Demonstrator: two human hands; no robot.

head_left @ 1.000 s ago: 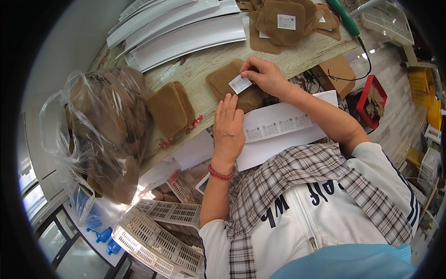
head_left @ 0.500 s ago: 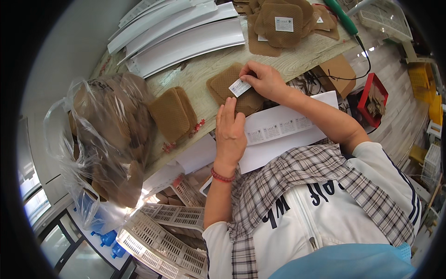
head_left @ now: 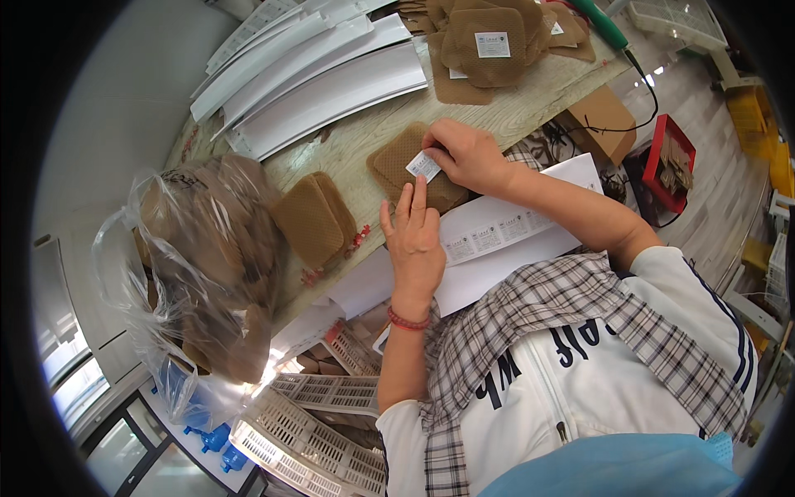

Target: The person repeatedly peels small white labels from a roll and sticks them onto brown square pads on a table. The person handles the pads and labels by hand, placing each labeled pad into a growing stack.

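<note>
My right hand (head_left: pixel 468 153) pinches a small white label (head_left: pixel 423 166) and holds it against a brown woven pad (head_left: pixel 396 162) lying on the wooden table (head_left: pixel 364 137). My left hand (head_left: pixel 416 240) lies flat with its fingers together and straight, the fingertips touching the near edge of that pad. Beneath my left hand is a white sheet of labels (head_left: pixel 497 236). A small stack of the same brown pads (head_left: pixel 315 219) sits to the left.
A clear plastic bag of brown pads (head_left: pixel 199 265) bulges at the left. A pile of labelled pads (head_left: pixel 489 37) lies at the far side. Long white strips (head_left: pixel 323 79), a cardboard box (head_left: pixel 600 120), a red bin (head_left: pixel 671 161) and white crates (head_left: pixel 315 422) surround the table.
My left hand has slid slightly forward toward the pad. My right hand keeps the label pressed on the pad.
</note>
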